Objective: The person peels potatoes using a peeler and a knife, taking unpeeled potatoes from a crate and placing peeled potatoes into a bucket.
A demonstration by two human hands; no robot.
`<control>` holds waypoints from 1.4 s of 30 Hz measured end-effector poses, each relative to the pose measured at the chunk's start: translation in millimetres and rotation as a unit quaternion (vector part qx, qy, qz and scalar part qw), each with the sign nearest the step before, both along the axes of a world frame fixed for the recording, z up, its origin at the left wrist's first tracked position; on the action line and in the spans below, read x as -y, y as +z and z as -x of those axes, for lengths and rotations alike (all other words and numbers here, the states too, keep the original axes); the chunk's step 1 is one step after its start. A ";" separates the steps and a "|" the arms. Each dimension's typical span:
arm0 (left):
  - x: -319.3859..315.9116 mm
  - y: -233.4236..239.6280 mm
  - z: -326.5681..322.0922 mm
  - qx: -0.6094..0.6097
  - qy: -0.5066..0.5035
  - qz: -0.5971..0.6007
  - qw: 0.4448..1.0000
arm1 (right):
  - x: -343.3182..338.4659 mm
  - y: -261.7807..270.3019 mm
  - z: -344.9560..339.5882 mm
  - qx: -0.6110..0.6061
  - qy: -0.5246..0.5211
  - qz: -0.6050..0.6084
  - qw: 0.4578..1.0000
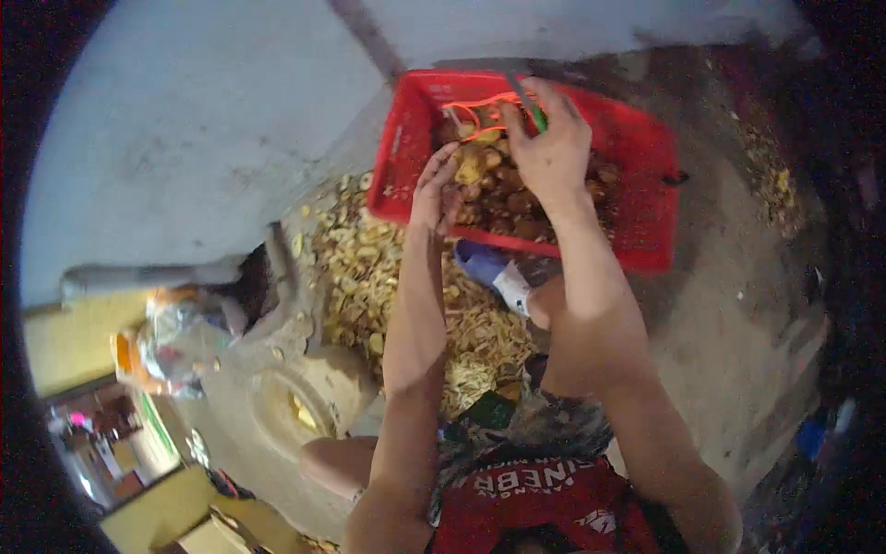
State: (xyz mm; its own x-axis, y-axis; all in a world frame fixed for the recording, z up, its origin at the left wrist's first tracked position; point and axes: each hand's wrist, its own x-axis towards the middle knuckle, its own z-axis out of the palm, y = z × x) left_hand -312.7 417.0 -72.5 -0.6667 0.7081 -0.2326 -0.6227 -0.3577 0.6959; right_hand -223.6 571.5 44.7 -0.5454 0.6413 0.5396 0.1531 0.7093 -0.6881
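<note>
A red plastic crate (644,173) holds brown, knobbly root-like lumps (516,197). My right hand (557,149) is over the crate, closed on a green-handled tool (539,119) with a narrow grey blade-like part, probably a knife. Inside the crate's near-left side, my left hand (436,190) curves beside a yellowish lump (474,166). Blur hides whether its fingers grip that lump. Between the hands and the far wall of the crate runs a bright orange loop (477,104), perhaps a cord.
Pale slices and peelings (360,270) are heaped below the crate. A blue shoe (481,262) is against its near side. A round shallow basin (291,405) with yellow pieces stands lower left, near plastic bags (173,339). A pale wall (208,138) rises at upper left.
</note>
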 end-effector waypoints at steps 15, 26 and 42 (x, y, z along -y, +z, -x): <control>320.2 128.2 -179.6 -0.195 0.268 0.065 0.941 | 266.1 14.8 -91.7 0.179 0.403 -0.175 0.880; 404.9 111.1 -276.0 -0.122 0.417 0.004 0.901 | 380.0 -13.0 -143.0 0.185 0.550 -0.249 0.776; 405.7 110.8 -285.0 -0.083 0.384 -0.100 0.914 | 358.8 -35.0 -129.4 0.210 0.466 -0.102 0.854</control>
